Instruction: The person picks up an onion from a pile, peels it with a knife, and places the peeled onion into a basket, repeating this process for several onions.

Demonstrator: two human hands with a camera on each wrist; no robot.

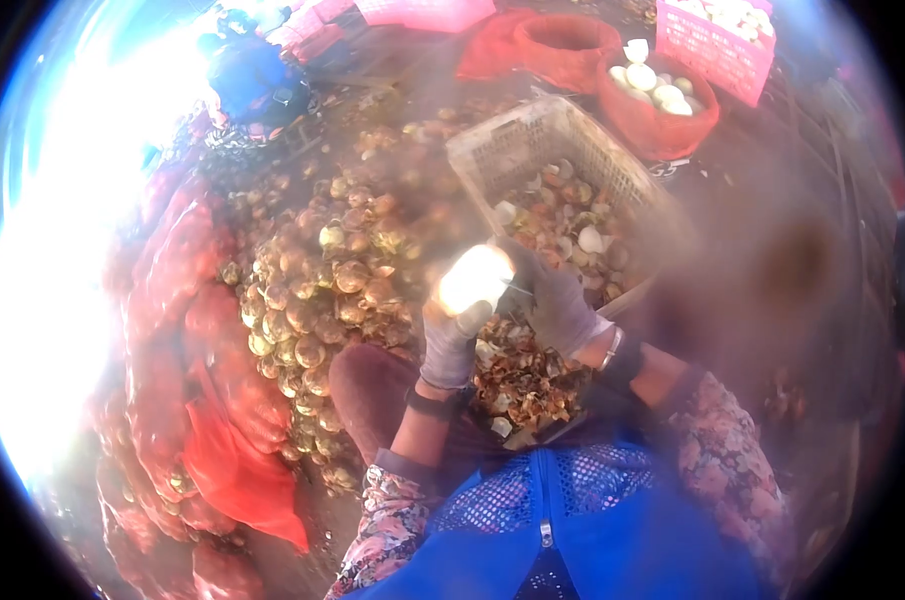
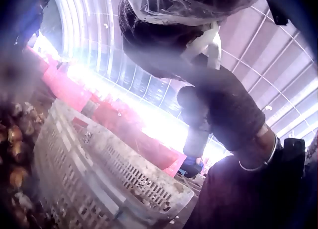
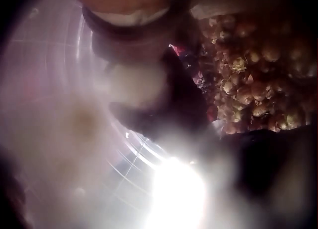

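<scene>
In the head view my gloved left hand (image 1: 450, 345) holds a peeled onion (image 1: 475, 278), glaring white in the light. Close to its right side is my gloved right hand (image 1: 560, 308), fingers curled round a small knife (image 1: 517, 289) whose thin blade points at the onion. Below both hands lies a heap of onion skins (image 1: 532, 385). The left wrist view shows the right hand (image 2: 231, 110) raised against the bright roof, a bracelet on its wrist. A hand (image 3: 181, 97) appears dark and blurred in the right wrist view.
A plastic crate (image 1: 512, 130) with skins and some onions stands ahead. Unpeeled onions (image 1: 322, 290) are piled at left, beside red mesh sacks (image 1: 172, 300). Farther back, a red tub (image 1: 662, 130) holds white onions. Another person (image 1: 247, 80) is at the far left.
</scene>
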